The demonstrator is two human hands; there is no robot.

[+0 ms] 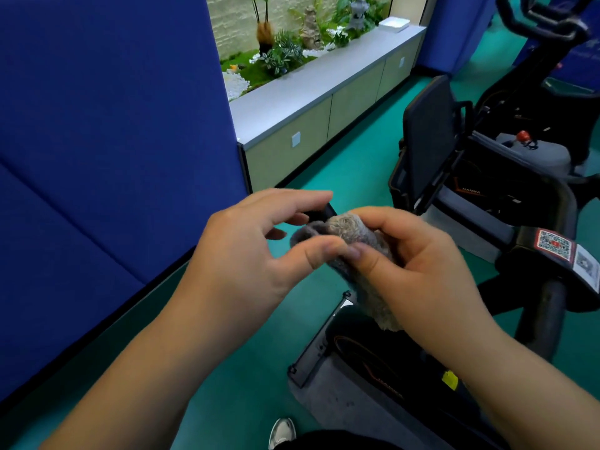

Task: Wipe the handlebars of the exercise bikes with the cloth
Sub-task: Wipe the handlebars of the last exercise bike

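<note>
Folding grey cloth [354,235] between both hands.
Right hand [418,264] fingers curled around it; left hand [256,245] thumb and forefinger pinching its near edge.

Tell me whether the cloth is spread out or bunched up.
Bunched up: the cloth sits wadded in the right hand, one end hanging below; the left hand pinches its edge.

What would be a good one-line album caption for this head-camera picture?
Both hands, left and right, bunch a fuzzy grey cloth above black exercise bikes on a green floor.
</note>
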